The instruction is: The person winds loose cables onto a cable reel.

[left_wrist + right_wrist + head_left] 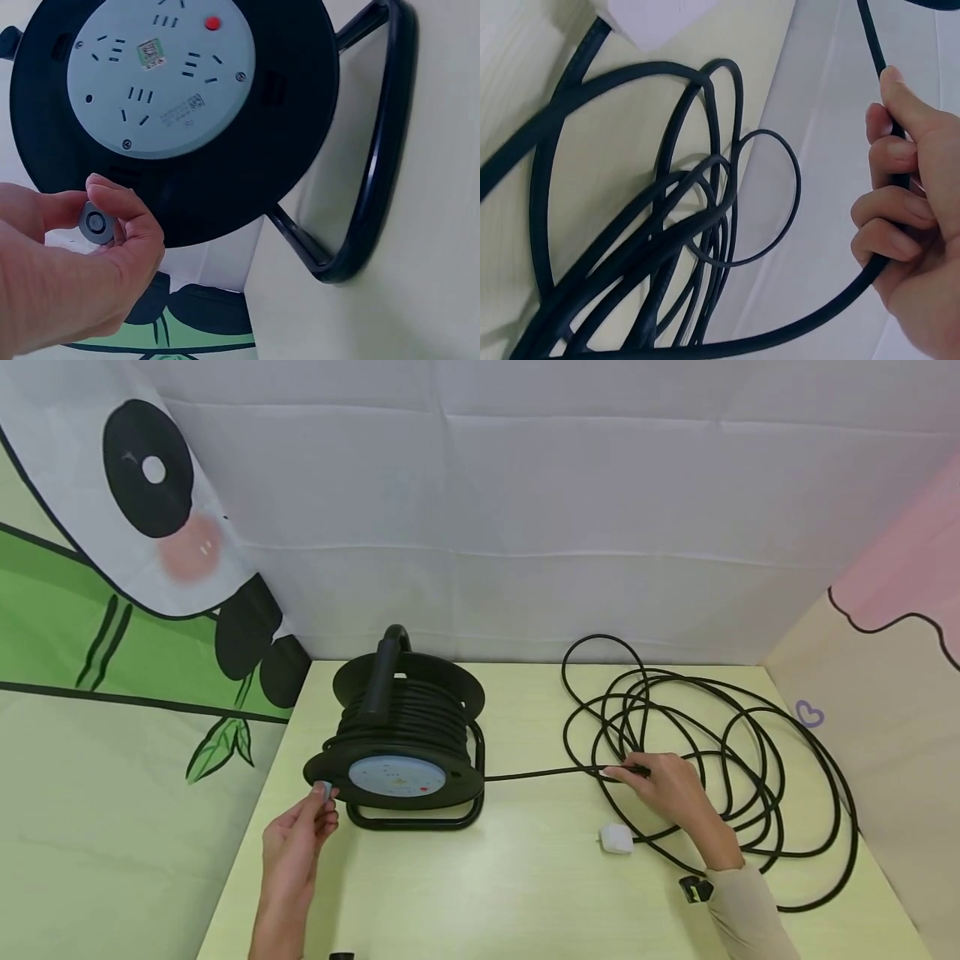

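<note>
A black cable reel [405, 718] with a blue-grey socket panel [161, 75] stands at the left of the table. My left hand [298, 831] pinches the small grey crank knob [96, 223] at the reel's front rim between thumb and fingers. Black cable [536, 774] runs nearly straight from the reel to my right hand [667, 789], whose fingers curl round it in the right wrist view. Beyond that hand the loose cable lies in wide overlapping coils [757, 760], ending in a white plug [617, 838] on the table.
The reel rests on a black tube stand [416, 823] and has a carrying handle [382, 672] on top. Pale fabric walls [525, 527] rise behind and beside the yellowish table [480, 893]. A small dark object [342, 956] shows at the bottom edge.
</note>
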`<state>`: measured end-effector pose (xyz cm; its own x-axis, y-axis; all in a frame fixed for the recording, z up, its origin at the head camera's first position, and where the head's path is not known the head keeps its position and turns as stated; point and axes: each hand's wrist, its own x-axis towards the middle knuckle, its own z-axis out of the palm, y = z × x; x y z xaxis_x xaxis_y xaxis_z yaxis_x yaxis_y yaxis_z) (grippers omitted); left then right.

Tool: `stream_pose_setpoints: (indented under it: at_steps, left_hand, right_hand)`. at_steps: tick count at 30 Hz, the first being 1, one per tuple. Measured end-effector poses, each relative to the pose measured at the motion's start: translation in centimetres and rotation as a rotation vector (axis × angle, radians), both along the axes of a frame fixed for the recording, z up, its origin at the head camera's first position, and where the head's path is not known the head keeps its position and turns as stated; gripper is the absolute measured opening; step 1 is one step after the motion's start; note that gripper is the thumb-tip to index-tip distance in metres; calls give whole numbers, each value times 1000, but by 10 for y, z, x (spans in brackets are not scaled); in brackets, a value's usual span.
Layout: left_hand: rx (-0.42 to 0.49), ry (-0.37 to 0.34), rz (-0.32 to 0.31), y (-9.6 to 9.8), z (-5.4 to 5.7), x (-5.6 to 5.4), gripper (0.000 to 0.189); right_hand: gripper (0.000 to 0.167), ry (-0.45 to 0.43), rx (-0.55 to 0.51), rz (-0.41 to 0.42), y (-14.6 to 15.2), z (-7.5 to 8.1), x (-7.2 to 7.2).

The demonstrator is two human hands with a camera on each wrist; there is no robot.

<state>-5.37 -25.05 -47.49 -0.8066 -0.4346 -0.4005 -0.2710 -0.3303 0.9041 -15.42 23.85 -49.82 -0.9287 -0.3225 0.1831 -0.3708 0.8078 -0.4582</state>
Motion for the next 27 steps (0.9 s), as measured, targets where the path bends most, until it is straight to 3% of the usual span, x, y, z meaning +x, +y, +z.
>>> stream_pose_setpoints:
  at_steps: [11, 16, 27]
  left_hand:
    - [5, 42, 6, 3, 22, -1, 26]
    - [2, 55, -9, 5, 32, -1, 25]
    - [-19, 88, -51, 16, 53, -1, 26]
  right_hand:
    - [15, 41, -48, 9, 10, 7, 0]
    - [24, 16, -67, -57, 15, 5, -2]
    - [33, -83, -149, -108, 22, 6, 0]
